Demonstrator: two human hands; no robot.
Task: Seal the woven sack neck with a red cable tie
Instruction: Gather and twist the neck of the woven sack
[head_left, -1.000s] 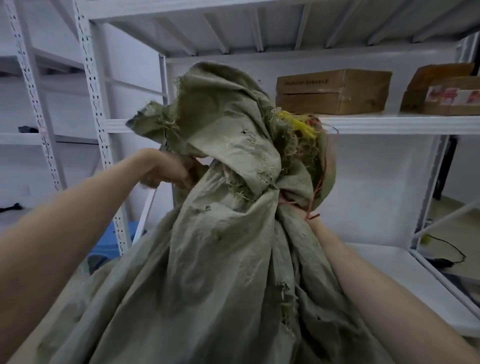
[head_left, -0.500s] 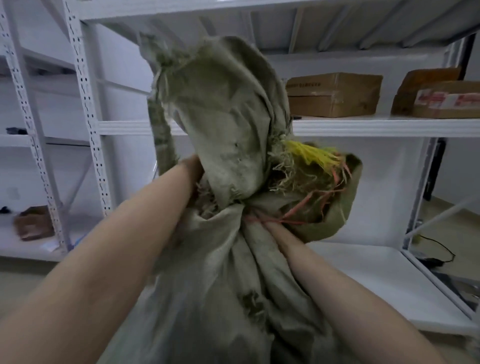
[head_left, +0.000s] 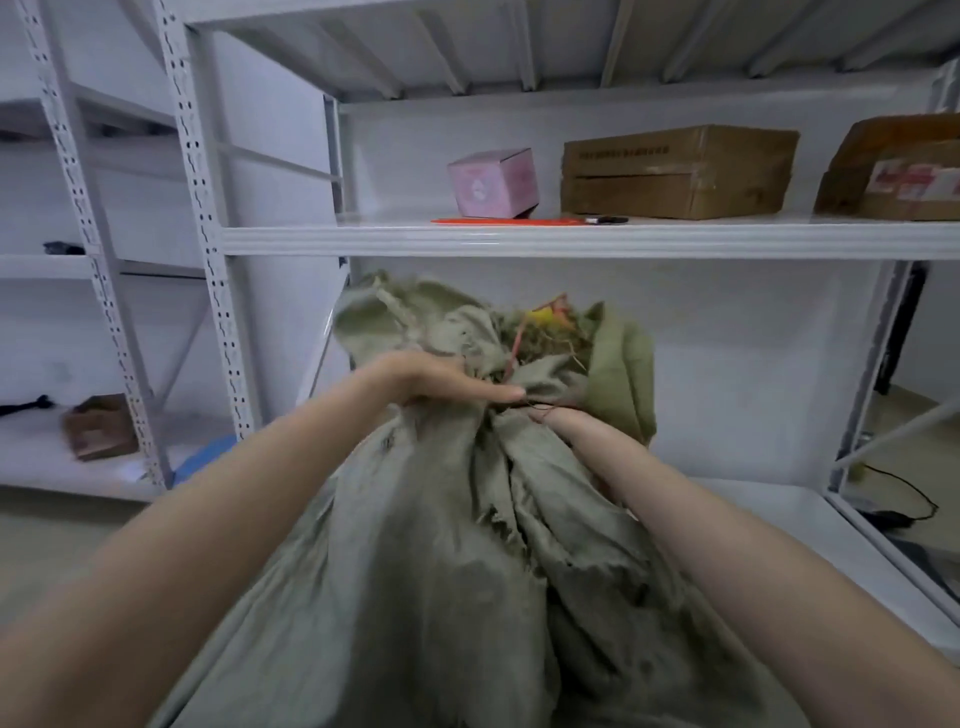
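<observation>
My left hand squeezes the woven sack neck so the cloth cannot spread. At its 3 o'clock, my right hand pinches what seems the red cable tie.

This is a storeroom, or a small warehouse. White metal racks stand along the walls; their uprights carry rows of punched holes, and the top shelf shows its bare ribs from below. On the middle shelf stand two brown cartons, the right one with a red and white label, and a small pink box beside them. A further carton lies low in the rack to the left. The walls are plain white, the floor is bare and beige. A worn woven sack, held up before the rack, fits such a place.
</observation>
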